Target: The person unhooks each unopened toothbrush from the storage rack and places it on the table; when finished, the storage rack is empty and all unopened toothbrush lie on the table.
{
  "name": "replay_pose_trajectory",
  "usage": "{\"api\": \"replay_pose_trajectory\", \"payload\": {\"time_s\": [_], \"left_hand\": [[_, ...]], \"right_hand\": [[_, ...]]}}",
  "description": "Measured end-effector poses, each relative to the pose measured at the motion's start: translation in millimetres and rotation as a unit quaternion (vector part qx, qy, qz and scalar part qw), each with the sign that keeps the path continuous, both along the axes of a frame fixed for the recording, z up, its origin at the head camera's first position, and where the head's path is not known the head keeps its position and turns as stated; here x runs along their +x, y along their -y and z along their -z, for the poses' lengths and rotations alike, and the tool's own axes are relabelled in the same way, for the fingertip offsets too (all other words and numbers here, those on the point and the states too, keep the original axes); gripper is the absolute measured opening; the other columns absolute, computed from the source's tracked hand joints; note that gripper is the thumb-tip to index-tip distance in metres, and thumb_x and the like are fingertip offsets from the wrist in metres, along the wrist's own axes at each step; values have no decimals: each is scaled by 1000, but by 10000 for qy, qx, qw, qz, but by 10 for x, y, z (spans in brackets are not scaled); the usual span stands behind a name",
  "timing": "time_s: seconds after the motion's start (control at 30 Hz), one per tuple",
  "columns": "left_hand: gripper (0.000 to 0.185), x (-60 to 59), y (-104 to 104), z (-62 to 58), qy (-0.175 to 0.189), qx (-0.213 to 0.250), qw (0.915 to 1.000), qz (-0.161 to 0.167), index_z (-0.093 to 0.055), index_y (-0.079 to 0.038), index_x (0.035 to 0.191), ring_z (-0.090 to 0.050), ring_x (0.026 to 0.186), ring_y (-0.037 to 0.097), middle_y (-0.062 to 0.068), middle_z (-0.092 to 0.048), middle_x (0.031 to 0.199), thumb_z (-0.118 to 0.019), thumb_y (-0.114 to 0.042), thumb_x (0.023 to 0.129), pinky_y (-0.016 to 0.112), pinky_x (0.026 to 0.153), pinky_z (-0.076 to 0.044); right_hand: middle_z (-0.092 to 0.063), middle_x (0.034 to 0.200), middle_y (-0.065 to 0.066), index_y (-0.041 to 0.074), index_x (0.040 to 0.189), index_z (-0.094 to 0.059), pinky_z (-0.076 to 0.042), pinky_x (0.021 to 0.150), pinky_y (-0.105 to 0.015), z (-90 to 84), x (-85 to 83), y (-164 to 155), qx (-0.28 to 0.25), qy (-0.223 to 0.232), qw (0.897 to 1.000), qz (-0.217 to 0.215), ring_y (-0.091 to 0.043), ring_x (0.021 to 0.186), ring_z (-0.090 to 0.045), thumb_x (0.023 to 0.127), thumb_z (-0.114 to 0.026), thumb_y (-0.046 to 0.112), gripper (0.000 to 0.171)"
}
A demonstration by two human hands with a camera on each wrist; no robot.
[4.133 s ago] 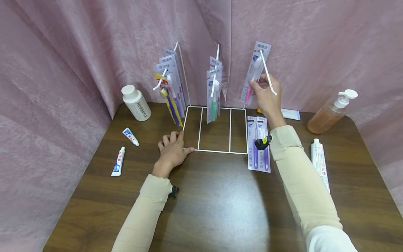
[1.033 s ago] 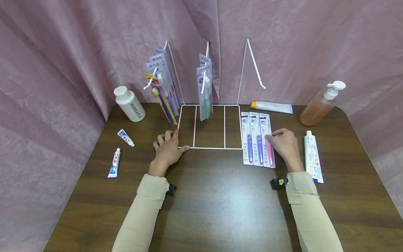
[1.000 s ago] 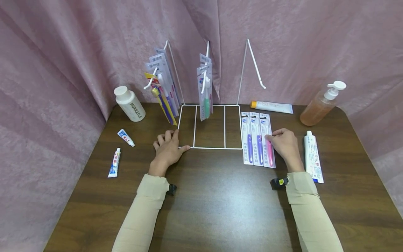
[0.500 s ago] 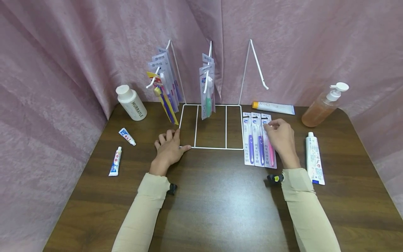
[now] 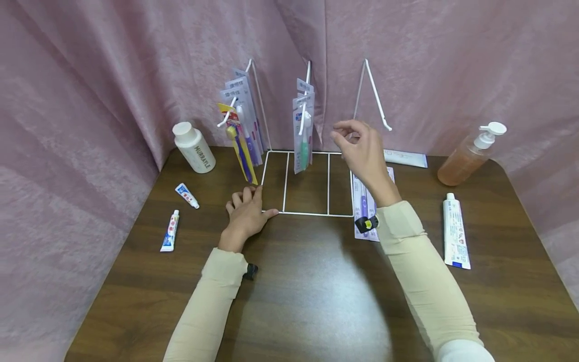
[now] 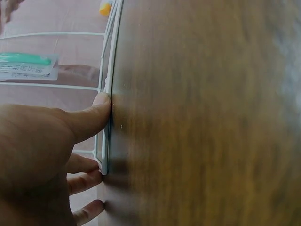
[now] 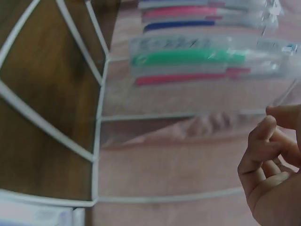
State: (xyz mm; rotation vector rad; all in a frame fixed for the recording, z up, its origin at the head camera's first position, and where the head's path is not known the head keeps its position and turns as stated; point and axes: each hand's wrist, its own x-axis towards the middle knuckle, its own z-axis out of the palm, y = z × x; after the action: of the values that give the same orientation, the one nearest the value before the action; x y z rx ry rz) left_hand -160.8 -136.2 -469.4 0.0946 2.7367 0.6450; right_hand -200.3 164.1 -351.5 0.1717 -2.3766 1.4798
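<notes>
A white wire display rack (image 5: 312,214) stands at the table's back. My left hand (image 5: 245,217) rests at its front left corner, fingers spread on the table and thumb on the front wire, as the left wrist view (image 6: 94,115) shows. My right hand (image 5: 364,153) is raised with loosely curled fingers, holding nothing, just right of the packaged toothbrushes (image 5: 303,146) on the middle hook. Several more packs, a yellow toothbrush pack (image 5: 243,161) foremost, hang on the left hook. The right hook (image 5: 377,95) is bare. Flat toothbrush packs (image 5: 359,213) lie partly hidden under my right arm.
At left stand a white bottle (image 5: 195,150) and two small toothpaste tubes (image 5: 187,195). On the right are a large toothpaste tube (image 5: 456,231), a pump bottle (image 5: 461,163) and another tube (image 5: 407,158) by the pink curtain (image 5: 434,65).
The pink toothbrush pack came off the right hook and was laid beside two purple ones. My right hand then let go and rose leftward to the middle hook. My left hand stayed put.
</notes>
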Motion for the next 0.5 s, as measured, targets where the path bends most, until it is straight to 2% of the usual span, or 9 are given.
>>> {"api": "replay_pose_trajectory", "payload": {"time_s": [0.17, 0.37, 0.5], "left_hand": [[100, -2, -5, 12, 0, -8, 10000, 14, -21, -8, 184, -19, 161, 57, 24, -26, 179, -69, -56, 112, 78, 133, -14], [98, 17, -1, -4, -14, 65, 10000, -5, -22, -8, 183, -19, 161, 55, 22, -28, 179, -69, -56, 112, 76, 133, -14], [98, 18, 4, -9, -28, 50, 10000, -7, -22, -8, 183, -19, 161, 55, 21, -27, 179, -69, -56, 112, 76, 133, -14]], "right_hand": [[-76, 113, -21, -7, 129, -81, -53, 87, -13, -197, -111, 214, -192, -283, 9986, -409, -6, 96, -65, 106, -78, 6, 26], [-70, 107, -8, -8, 128, -80, -55, 71, -12, -299, -135, 333, -464, -217, 9967, -637, -8, 89, -69, 105, -78, 2, 25], [-67, 105, -1, -8, 126, -79, -55, 65, -14, -311, -138, 366, -579, -201, 9954, -732, -12, 84, -69, 105, -77, 1, 23]]}}
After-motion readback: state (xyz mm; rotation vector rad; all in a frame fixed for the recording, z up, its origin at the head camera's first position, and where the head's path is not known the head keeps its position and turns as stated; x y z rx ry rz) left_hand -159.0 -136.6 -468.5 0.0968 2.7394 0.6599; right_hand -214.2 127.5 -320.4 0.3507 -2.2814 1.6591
